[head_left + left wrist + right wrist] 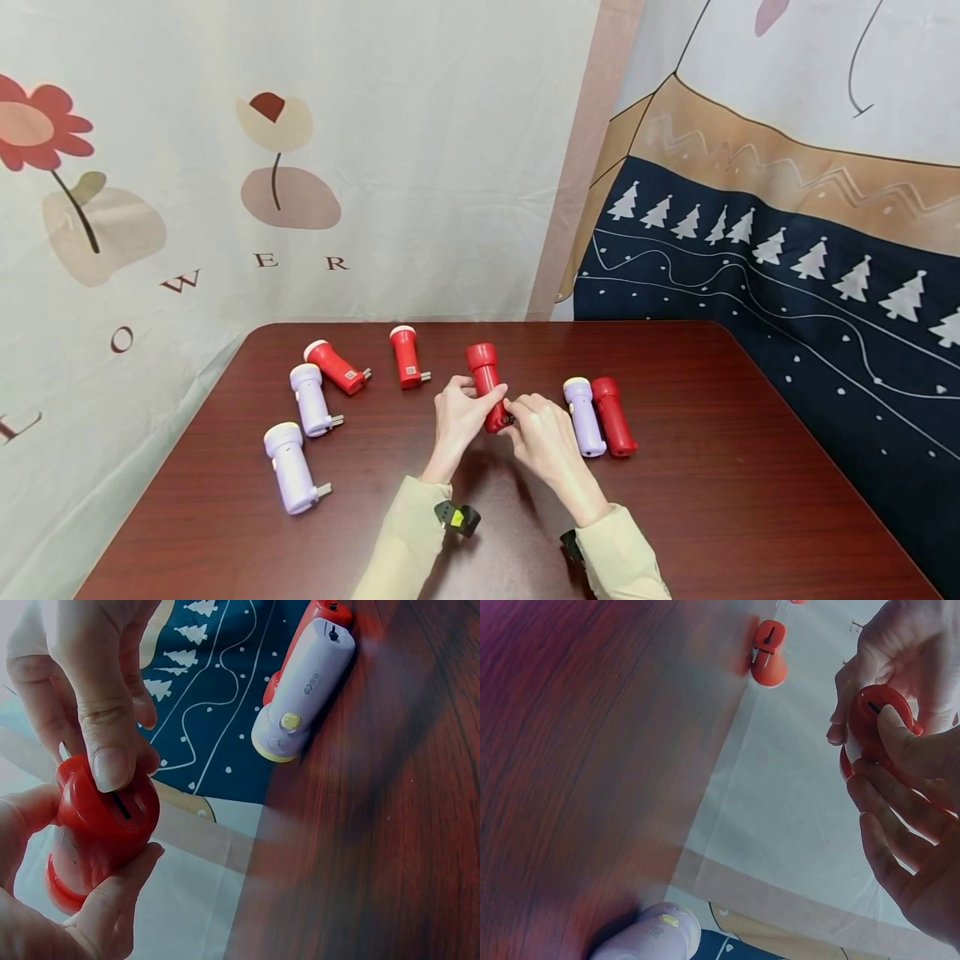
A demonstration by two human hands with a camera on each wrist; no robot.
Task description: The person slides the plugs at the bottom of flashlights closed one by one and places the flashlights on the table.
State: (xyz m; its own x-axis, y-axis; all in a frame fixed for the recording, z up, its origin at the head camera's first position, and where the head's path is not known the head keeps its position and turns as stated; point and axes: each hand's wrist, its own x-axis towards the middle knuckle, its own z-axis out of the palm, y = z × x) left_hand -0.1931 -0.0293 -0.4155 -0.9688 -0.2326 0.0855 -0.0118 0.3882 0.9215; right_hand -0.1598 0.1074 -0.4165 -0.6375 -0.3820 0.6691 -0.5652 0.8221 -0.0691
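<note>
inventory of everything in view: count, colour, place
held flashlight: 1, red, centre
far flashlights: 2, red, back left
left flashlights: 2, lilac, left side
right flashlights: 2, lilac and red, right side
table: 1, reddish brown, under these
flower cloth: 1, pale, behind left
tree cloth: 1, navy, tan, white, behind right
wrist devices: 2, black, wrists
sleeves: 2, pale, forearms
left hand: 1, gripping held flashlight
right hand: 1, at its near end

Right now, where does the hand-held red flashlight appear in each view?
Head: the red flashlight is just below centre, in the left hand and right hand.
Left wrist: the red flashlight is lower left.
Right wrist: the red flashlight is upper right.
Shared landmark: navy backdrop, right in head, upper middle in left wrist, bottom edge in right wrist.
</note>
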